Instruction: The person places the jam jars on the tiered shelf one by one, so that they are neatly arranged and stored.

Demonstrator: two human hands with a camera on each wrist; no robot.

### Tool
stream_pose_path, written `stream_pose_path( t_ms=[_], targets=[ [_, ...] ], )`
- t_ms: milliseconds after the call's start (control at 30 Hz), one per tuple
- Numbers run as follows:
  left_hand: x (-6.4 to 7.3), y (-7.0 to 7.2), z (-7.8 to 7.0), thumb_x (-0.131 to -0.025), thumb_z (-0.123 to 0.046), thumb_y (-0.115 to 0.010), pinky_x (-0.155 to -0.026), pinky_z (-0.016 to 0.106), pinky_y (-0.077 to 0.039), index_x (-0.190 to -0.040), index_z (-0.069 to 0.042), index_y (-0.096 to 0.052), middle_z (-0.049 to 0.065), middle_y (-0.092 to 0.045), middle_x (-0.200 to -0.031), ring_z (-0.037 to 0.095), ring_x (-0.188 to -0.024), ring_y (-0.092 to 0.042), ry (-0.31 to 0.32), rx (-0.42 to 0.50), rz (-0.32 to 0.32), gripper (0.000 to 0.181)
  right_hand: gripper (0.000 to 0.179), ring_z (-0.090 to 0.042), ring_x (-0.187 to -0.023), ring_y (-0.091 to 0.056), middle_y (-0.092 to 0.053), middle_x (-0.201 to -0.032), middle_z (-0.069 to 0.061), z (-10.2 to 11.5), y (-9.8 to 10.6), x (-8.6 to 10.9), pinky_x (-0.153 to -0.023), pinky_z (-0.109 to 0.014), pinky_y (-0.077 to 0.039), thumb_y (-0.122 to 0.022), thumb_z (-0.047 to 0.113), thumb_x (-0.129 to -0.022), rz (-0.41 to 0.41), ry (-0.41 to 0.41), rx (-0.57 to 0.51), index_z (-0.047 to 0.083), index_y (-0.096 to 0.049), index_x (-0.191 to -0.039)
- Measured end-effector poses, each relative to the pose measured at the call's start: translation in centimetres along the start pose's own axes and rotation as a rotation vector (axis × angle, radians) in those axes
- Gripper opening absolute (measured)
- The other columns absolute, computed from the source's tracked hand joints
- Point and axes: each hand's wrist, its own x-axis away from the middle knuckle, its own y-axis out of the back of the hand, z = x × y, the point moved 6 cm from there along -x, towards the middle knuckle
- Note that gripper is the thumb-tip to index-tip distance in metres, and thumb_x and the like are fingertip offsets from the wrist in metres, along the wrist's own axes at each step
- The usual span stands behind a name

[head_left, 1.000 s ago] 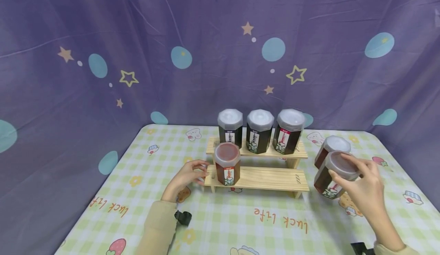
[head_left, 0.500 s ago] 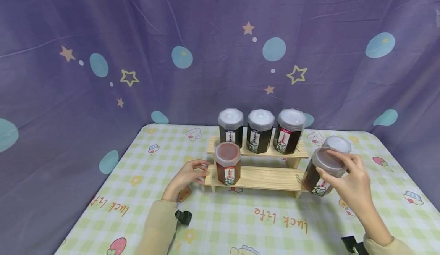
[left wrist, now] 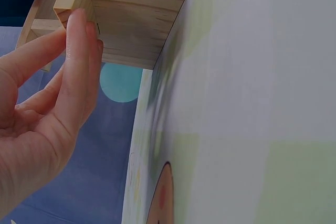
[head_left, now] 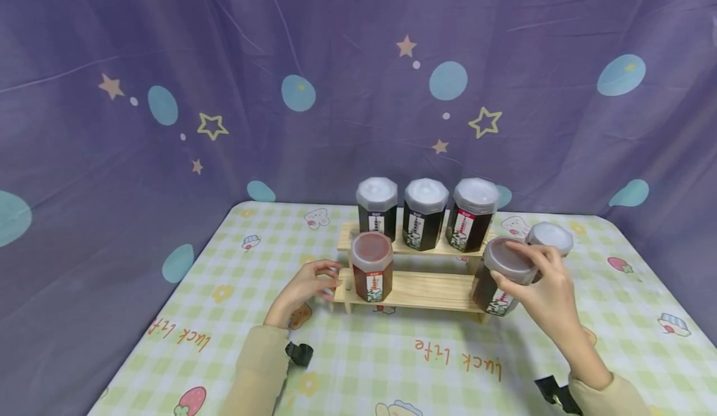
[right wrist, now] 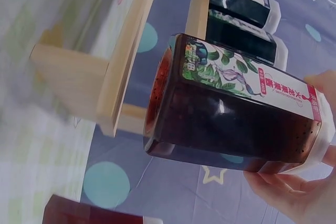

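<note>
My right hand (head_left: 546,285) grips a jam jar (head_left: 493,288) by its frosted lid, thumb and fingers on either side. The octagonal jar is dark red with a pink-and-white label; in the right wrist view its base hangs close over the lower tier's right end. My left hand (head_left: 308,284) holds the left end of the two-tier wooden stand (head_left: 431,288), fingertips at the board's edge in the left wrist view (left wrist: 76,22). A reddish-brown jar (head_left: 373,269) stands on the lower tier's left part. Three darker jars, among them a red-labelled jar (head_left: 472,217), line the upper tier.
Another jar (head_left: 551,235) stands on the table right of the stand, mostly hidden behind my right hand and its jar. A checked cloth (head_left: 336,366) with printed pictures covers the table. A purple curtain (head_left: 347,142) hangs behind and at the sides.
My right hand has carried its jar leftward, from beside the stand to over the right end of the lower tier. My left hand has stayed at the stand's left end.
</note>
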Motion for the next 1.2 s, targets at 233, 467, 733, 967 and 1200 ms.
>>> stream_pose_path(
  t_ms=[233, 467, 733, 967, 1200],
  targets=[
    [-0.6, 0.3, 1.2, -0.084, -0.003, -0.058, -0.06, 0.038, -0.056, -0.121, 0.007, -0.047, 0.018, -0.054, -0.097, 0.019, -0.064, -0.059, -0.01, -0.009, -0.012, 0.04, 0.051, -0.012, -0.08, -0.042, -0.048, -0.099, -0.013, 1.1, -1.0, -0.1, -0.061, -0.013, -0.034, -0.079, 0.003, -0.057, 0.016, 0.014, 0.003, 0.008, -0.064, -0.106],
    [-0.7, 0.3, 1.3, -0.083, -0.003, -0.059, -0.059, 0.037, -0.056, -0.119, 0.003, -0.05, 0.015, -0.053, -0.093, 0.02, -0.063, -0.059, 0.009, -0.018, -0.042, 0.037, 0.052, -0.012, -0.083, -0.044, -0.049, -0.099, -0.013, 1.7, -2.2, -0.4, -0.063, -0.013, -0.036, -0.08, 0.002, -0.055, 0.025, 0.059, -0.04, 0.007, -0.064, -0.105],
    [-0.6, 0.4, 1.2, -0.083, -0.004, -0.058, -0.059, 0.038, -0.056, -0.12, 0.003, -0.049, 0.015, -0.053, -0.095, 0.02, -0.064, -0.059, 0.014, -0.023, -0.043, 0.039, 0.051, -0.015, -0.083, -0.047, -0.051, -0.099, -0.013, 2.7, -3.2, -0.5, -0.064, -0.013, -0.037, -0.08, 0.004, -0.055, 0.021, 0.102, -0.062, 0.008, -0.065, -0.104],
    [-0.6, 0.4, 1.2, -0.083, -0.004, -0.059, -0.059, 0.037, -0.056, -0.121, 0.003, -0.049, 0.015, -0.053, -0.095, 0.02, -0.063, -0.059, 0.015, -0.022, -0.049, 0.04, 0.051, -0.016, -0.084, -0.048, -0.051, -0.096, -0.011, 3.3, -4.3, -0.6, -0.062, -0.015, -0.036, -0.08, 0.006, -0.055, 0.029, 0.112, -0.084, 0.01, -0.065, -0.104],
    [-0.7, 0.4, 1.2, -0.083, -0.004, -0.059, -0.059, 0.038, -0.056, -0.12, 0.003, -0.049, 0.015, -0.053, -0.094, 0.02, -0.063, -0.059, 0.012, -0.018, -0.045, 0.039, 0.05, -0.017, -0.082, -0.05, -0.051, -0.097, -0.011, 4.0, -5.4, -0.7, -0.062, -0.017, -0.041, -0.081, 0.009, -0.056, 0.046, 0.12, -0.083, 0.011, -0.065, -0.103]
  ],
)
